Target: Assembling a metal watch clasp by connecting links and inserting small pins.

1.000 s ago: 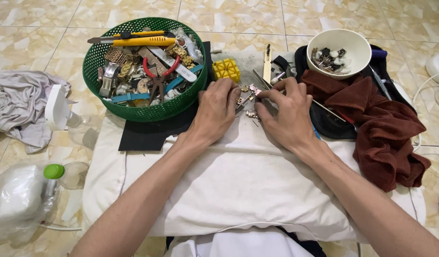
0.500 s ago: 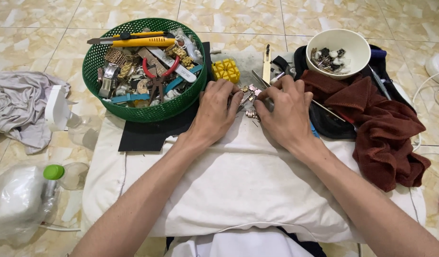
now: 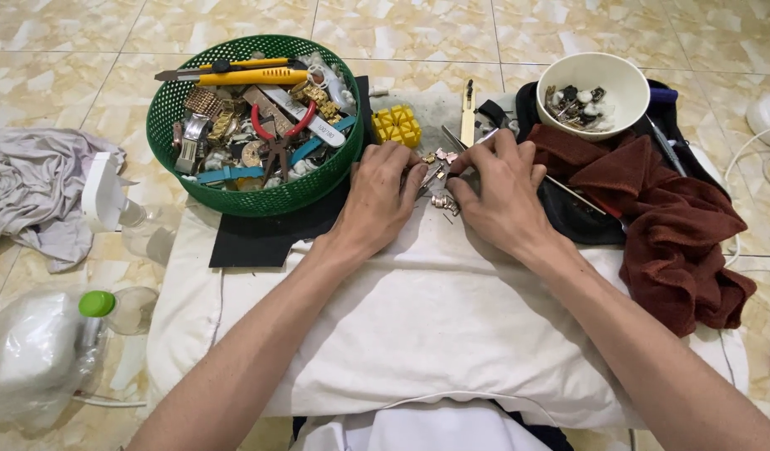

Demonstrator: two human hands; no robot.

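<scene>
both hands down on a white cushion (image 3: pixel 418 334), fingertips meeting over a small silvery metal watch band (image 3: pixel 439 179). left hand (image 3: pixel 377 196) curled, fingers bent inward and nearly closed, pinching one end of the band. right hand (image 3: pixel 502 188) likewise curled, fingers drawn close together, pressing a thin metal tool (image 3: pixel 464 146) against the band; exact grip under the fingers hidden, so cannot tell how firmly either end is held. a loose bit of the band lying on the cushion just below the fingertips, between the two hands.

just beyond the left fingers, a small yellow block (image 3: pixel 396 125) with a grid top. farther out to the left of the left fingers, a round green basket (image 3: pixel 176 108) heaped with watch straps, pliers with red handles (image 3: pixel 276 134) and a yellow utility knife (image 3: pixel 243 77) laid across the rim. under the basket and touching the cushion, a black mat (image 3: pixel 260 238).

beyond the right fingers, a white bowl (image 3: pixel 606 75) holding small dark and pale parts. to the right of the right fingers, a dark red towel (image 3: pixel 669 225) bunched over a black pad. well away past the left wrist, a grey cloth (image 3: pixel 34 192) on the tiled floor, a white spray bottle (image 3: pixel 109 200) lying on its side, and a clear plastic bag with a green-capped bottle (image 3: pixel 95 305) near the left elbow.
</scene>
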